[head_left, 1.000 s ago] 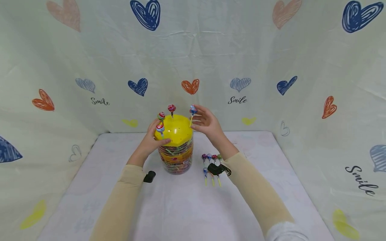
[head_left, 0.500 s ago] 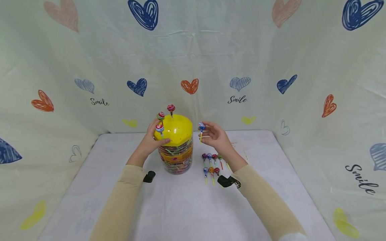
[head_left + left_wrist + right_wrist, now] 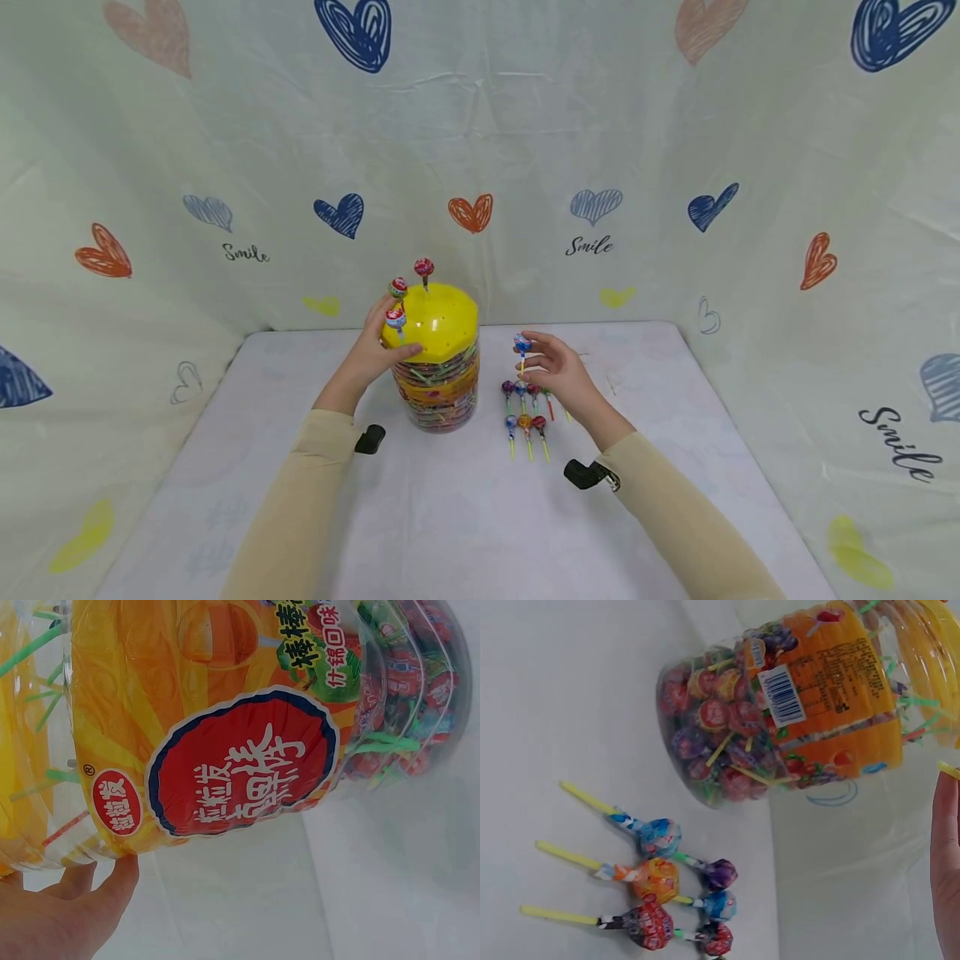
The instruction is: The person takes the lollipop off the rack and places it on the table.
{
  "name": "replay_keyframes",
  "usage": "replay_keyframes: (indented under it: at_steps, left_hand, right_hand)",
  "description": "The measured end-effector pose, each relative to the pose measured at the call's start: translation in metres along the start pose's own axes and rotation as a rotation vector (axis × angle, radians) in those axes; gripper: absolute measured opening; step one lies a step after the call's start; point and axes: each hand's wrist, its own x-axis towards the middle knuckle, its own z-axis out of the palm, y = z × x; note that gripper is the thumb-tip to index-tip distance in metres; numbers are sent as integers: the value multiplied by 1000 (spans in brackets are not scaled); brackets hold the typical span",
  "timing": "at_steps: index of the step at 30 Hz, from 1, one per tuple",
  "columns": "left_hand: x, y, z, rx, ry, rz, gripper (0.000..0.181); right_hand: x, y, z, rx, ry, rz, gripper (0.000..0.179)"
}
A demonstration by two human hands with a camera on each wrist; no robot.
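Note:
A clear jar (image 3: 438, 396) of wrapped lollipops, with an orange label (image 3: 150, 735) and a yellow lid (image 3: 442, 325), stands on the table. My left hand (image 3: 372, 350) grips it at the lid, thumb on the front of the lid. Three lollipops stick up from the lid: a red one (image 3: 423, 267), a green-and-red one (image 3: 398, 287) and a blue-and-red one (image 3: 395, 319). To the right of the jar, my right hand (image 3: 558, 371) pinches a blue lollipop (image 3: 522, 342) by its stick, head up. The right wrist view catches only part of that hand (image 3: 946, 862) at its edge.
Several lollipops lie in two rows on the white table (image 3: 450, 517), right of the jar; an orange one (image 3: 656, 880) is in the nearer row. Behind the table hangs a pale curtain (image 3: 525, 150) printed with hearts.
My right hand has moved away from the lid, down and to the right, carrying the blue lollipop towards the rows on the table. My left hand has kept its place on the jar.

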Motion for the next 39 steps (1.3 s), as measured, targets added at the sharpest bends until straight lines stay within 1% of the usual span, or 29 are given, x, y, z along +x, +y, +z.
replay_keyframes:
  at_steps: [3,9,15,19,21,22,26,28,29,33,36,39]
  left_hand:
    - [1,0,0,-1,1,1,90]
    - [2,-1,-1,11,4,-23,93]
    - [1,1,-1,10,8,-34,92]
    - [1,1,0,6,2,-24,92]
    - [0,2,0,3,-1,-13,92]
    - [-2,7,0,1,-4,-15,92]
    - [-2,7,0,-3,-3,-15,92]
    - [-1,6,0,-4,-1,-17,92]
    - [1,1,1,-3,2,-10,92]
    - [1,0,1,-3,3,-9,92]
    - [1,0,1,-1,4,-10,92]
    - [1,-1,1,4,4,-4,91]
  right_hand:
    - [-4,8,-5,-14,-4,14,60]
    - [-13,21,-17,-70,-14,62,62]
    - [-23,38,-29,-106,2,122,65]
    - [-28,51,-35,-123,28,165,65]
    - [-31,57,-37,-134,42,185,66]
    - [-33,59,-37,-136,49,196,65]
    - [-39,71,-40,-153,64,231,66]
    - [-42,78,-42,-161,56,238,66]
    - [-44,82,-44,-163,52,242,67]
    - [-50,93,-47,-145,41,263,67]
    - [-52,98,-47,-143,60,290,65]
    - [-53,102,-46,-172,86,316,60]
